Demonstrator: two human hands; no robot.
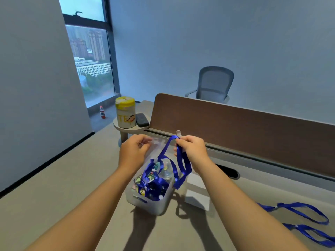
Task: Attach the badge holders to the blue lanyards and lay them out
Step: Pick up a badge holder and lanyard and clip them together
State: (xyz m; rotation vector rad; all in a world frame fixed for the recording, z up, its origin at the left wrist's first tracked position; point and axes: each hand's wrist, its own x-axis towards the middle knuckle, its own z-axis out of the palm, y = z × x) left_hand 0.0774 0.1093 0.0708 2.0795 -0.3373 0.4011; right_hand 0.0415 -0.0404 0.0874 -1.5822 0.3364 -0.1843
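- Above the translucent bin [164,205], near the middle of the grey desk [72,187], both hands are raised and kept a little apart from each other.
- A clear badge holder [155,143] is pinched by the left hand [133,151], fingers closed on its top edge; the sleeve is so transparent that its lower outline can hardly be made out.
- A blue lanyard [181,165] is gripped by the right hand [192,149], fingers closed around the strap just below its clear end clip [178,133], which sticks up above the knuckles.
- From that grip the strap is seen arching toward the left hand and then dropping into the bin, while a loop hangs down over the bin's right rim.
- Whether clip and holder are joined cannot be told; a gap appears between them.
- More blue straps and colourful printed cards are heaped inside the bin.
- Two finished lanyards [304,214] are laid flat at the desk's right edge, well apart from the bin, one nearer the viewer than the other.
- A white box [197,192] is set just right of the bin.
- A yellow-lidded canister [125,113] and a dark case [142,120] are placed on a small round shelf at the far left.
- A brown divider panel [235,127] is fixed along the desk's far side, with a grey office chair [213,84] beyond it.
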